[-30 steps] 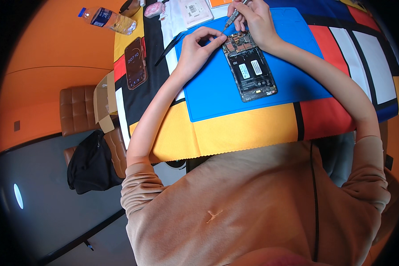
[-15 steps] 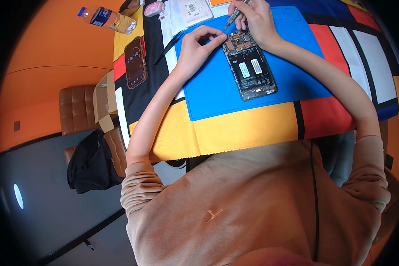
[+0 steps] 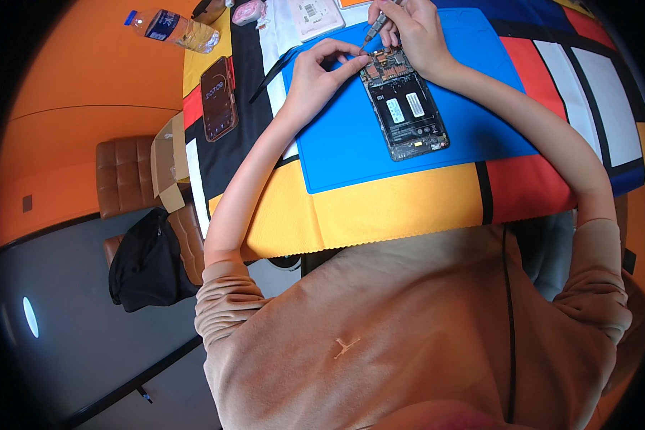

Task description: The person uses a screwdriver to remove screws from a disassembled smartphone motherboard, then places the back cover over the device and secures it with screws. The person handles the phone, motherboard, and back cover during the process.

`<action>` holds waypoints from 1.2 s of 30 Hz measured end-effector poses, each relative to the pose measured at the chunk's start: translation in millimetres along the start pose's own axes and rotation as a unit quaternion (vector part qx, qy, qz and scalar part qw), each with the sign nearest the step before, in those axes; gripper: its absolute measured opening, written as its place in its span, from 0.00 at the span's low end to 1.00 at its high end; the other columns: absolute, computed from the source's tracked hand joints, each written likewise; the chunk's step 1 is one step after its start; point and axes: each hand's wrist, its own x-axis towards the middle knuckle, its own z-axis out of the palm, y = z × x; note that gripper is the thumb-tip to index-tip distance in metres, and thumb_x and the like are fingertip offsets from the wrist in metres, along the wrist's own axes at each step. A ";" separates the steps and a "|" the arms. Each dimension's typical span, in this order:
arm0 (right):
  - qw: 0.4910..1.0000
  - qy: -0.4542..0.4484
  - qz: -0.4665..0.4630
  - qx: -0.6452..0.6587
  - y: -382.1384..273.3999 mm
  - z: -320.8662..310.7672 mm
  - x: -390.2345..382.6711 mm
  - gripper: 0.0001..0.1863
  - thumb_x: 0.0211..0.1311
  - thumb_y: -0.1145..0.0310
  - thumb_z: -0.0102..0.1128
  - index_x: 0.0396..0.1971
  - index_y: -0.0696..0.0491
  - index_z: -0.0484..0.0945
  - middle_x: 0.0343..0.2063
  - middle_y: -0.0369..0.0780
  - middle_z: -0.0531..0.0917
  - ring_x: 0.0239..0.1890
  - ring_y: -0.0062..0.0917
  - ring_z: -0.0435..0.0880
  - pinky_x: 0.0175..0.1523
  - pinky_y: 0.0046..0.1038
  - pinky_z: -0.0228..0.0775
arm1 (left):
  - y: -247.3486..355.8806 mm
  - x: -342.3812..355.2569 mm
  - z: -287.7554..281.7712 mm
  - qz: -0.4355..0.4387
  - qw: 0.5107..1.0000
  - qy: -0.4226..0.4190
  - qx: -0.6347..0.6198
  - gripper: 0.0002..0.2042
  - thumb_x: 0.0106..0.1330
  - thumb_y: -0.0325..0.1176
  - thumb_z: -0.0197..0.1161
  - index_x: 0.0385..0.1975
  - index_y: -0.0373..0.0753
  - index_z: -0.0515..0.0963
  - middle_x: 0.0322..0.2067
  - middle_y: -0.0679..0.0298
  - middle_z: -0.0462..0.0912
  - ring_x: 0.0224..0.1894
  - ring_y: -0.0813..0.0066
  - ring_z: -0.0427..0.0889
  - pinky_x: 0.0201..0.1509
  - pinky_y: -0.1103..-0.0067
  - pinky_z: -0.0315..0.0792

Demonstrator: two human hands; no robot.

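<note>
An opened smartphone (image 3: 407, 107), its battery and circuit board exposed, lies on a blue work mat (image 3: 337, 154). My right hand (image 3: 417, 39) is closed around a slim grey screwdriver (image 3: 374, 31), which slants down to the phone's far left corner. There my left hand (image 3: 322, 75) rests with thumb and forefinger curved into a pinch, their tips beside the screwdriver's point. Whatever lies between those fingertips is too small and covered to make out. The screwdriver's upper end runs partly behind my right fingers.
Black tweezers (image 3: 271, 74) lie at the mat's left edge. Farther left are another phone (image 3: 218, 99) with a lit screen and a water bottle (image 3: 175, 31) on its side. A white box (image 3: 315, 18) sits beyond the mat. An open carton (image 3: 168, 165) stands on a brown chair (image 3: 124, 175).
</note>
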 end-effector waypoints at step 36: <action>0.978 -0.124 -0.083 -0.144 -14.2 9.2 -21.5 0.07 0.75 0.71 0.47 0.46 0.57 0.70 0.26 0.37 0.76 0.26 0.18 0.77 0.34 0.22 0.70 | 1.2 -1.1 -0.4 0.018 1.000 -0.011 -0.005 0.12 0.62 0.32 0.72 0.43 0.37 0.85 0.35 0.68 0.86 0.37 0.83 0.78 0.49 0.82 0.73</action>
